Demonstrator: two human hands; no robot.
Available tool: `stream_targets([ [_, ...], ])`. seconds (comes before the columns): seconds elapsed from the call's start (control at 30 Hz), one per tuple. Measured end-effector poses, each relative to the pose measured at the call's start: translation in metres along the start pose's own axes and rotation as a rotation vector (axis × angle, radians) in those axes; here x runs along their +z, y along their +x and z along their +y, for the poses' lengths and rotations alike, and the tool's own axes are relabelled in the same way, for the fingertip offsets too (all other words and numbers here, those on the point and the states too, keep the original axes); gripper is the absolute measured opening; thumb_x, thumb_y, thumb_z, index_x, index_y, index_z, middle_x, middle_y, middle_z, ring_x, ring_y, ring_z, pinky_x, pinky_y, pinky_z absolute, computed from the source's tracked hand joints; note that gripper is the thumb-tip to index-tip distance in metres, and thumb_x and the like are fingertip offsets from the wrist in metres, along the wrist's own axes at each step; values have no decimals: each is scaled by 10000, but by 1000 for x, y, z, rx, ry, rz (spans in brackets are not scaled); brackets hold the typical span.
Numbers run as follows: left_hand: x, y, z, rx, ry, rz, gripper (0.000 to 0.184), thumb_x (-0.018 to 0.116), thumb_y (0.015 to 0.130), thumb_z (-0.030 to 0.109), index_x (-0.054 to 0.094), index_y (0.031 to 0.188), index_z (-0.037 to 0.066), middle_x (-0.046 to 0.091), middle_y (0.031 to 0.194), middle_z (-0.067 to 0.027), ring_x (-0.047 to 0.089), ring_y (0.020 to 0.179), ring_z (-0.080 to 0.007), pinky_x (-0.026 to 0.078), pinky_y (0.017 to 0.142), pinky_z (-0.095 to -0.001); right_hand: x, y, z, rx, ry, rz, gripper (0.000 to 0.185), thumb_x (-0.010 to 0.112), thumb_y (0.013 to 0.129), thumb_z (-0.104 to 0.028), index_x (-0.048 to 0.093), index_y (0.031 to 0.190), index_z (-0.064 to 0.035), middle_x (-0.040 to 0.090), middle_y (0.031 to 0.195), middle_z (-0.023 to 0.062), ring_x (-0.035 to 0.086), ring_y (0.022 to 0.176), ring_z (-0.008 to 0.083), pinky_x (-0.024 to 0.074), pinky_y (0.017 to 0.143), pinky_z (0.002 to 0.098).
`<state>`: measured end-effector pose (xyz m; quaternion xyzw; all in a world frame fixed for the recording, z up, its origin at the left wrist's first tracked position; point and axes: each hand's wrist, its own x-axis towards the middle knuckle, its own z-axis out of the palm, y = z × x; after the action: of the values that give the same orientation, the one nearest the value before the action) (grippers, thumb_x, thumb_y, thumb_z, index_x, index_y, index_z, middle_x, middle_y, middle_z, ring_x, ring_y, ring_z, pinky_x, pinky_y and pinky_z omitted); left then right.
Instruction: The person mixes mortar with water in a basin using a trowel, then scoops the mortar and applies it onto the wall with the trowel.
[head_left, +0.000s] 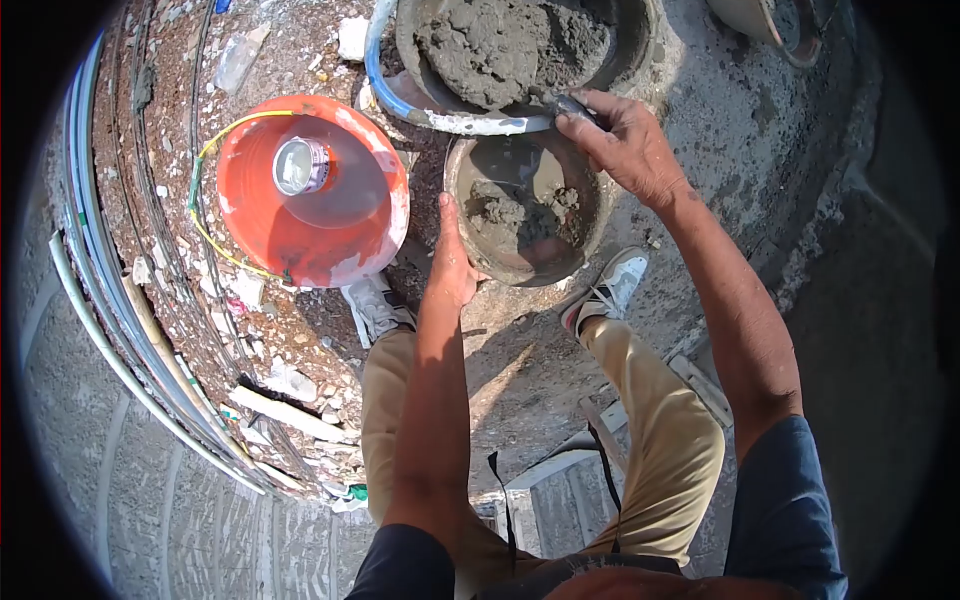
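Just ahead of the person's two shoes [620,285], a small bucket [597,225] holds murky water and grey lumps. Left hand [453,262] is against its near-left side, thumb pointing up along the wall, the other fingers mostly hidden; can't tell how firm the hold is, or whether the bucket rests on the ground or is lifted a bit. Right hand [630,150] is pinched around a dark grip [580,106] at the small bucket's far-right rim. Blue-and-white tube [480,123] curves round the left and near sides of the large bucket [640,60] and ends at that hand; can't tell if tube and grip are one piece. Large bucket is just beyond the small one, grey mortar [500,50] inside. Orange bucket [248,185] to the left, with liquid and a metal can [303,167] in it, yellow-green handle [200,160] hanging over its left side. Another container [795,45] at upper right, cut off. Cables [95,270] and rubble [290,380] along far left.
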<state>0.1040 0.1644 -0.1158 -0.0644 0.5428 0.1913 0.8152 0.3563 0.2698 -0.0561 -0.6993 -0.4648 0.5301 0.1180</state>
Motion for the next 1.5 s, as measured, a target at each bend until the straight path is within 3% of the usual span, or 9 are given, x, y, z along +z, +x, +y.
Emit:
stream_targets([
  [0.2,0,-5,1,18,34,9,973,347,894,846,219,1598,186,371,1569,-143,440,1392,-374,351,1067,-694,-18,-77,-8,-53,-159,151,436,707,872,-321,704,1193,-26,750,1026,159,744,922,214,573,812,330],
  [0.43,9,-10,2,20,57,83,988,346,894,845,204,1601,170,352,1578,-161,418,1405,-384,344,1072,-695,-4,-152,37,-7,-614,-27,451,713,880,-315,633,1316,-231,714,962,95,722,808,309,588,706,421],
  [0.67,-6,-1,-8,42,38,15,982,338,896,846,222,1595,166,349,1583,-162,405,1416,-390,337,1074,-698,-2,-128,22,-276,-965,-68,439,667,889,-209,611,1324,-227,650,969,55,680,895,271,545,782,420],
  [0.8,-4,-4,-9,51,44,32,990,344,895,845,230,1591,150,368,1574,-158,413,1411,-390,343,1083,-676,12,-108,34,-76,-1178,-208,422,631,899,-148,606,1319,-192,653,1002,89,691,935,280,550,806,434],
  [0.93,6,-9,-12,64,65,137,999,346,891,850,228,1592,148,370,1575,-152,417,1409,-390,339,1091,-667,48,-99,57,270,-738,-326,348,636,930,-204,643,1258,-88,724,1040,175,710,996,344,558,861,443],
  [1.03,-3,-6,-14,47,63,105,1005,350,882,858,211,1599,167,347,1589,-145,390,1426,-388,327,1084,-685,90,-112,111,328,-270,-285,504,694,871,-417,672,1242,-77,714,1121,194,680,1062,375,540,934,436],
  [1.13,-5,-3,-11,25,64,101,1035,368,862,873,184,1607,178,298,1615,-136,338,1454,-388,319,1078,-697,100,-106,103,318,-214,-326,559,714,850,-462,669,1273,-99,707,1148,202,669,1080,385,536,942,435],
  [1.33,-3,-5,-7,8,42,96,1060,376,851,883,184,1608,166,302,1612,-141,343,1445,-385,300,1084,-700,18,-130,-15,233,-784,-337,287,638,914,-321,682,1160,-180,733,974,151,712,903,355,572,798,469],
  [1.5,8,-8,-7,19,42,108,1046,358,859,880,209,1602,160,316,1603,-145,345,1446,-374,296,1092,-693,72,-96,23,55,-816,-55,281,612,921,-230,641,1188,-149,715,910,144,715,844,349,580,687,465],
])
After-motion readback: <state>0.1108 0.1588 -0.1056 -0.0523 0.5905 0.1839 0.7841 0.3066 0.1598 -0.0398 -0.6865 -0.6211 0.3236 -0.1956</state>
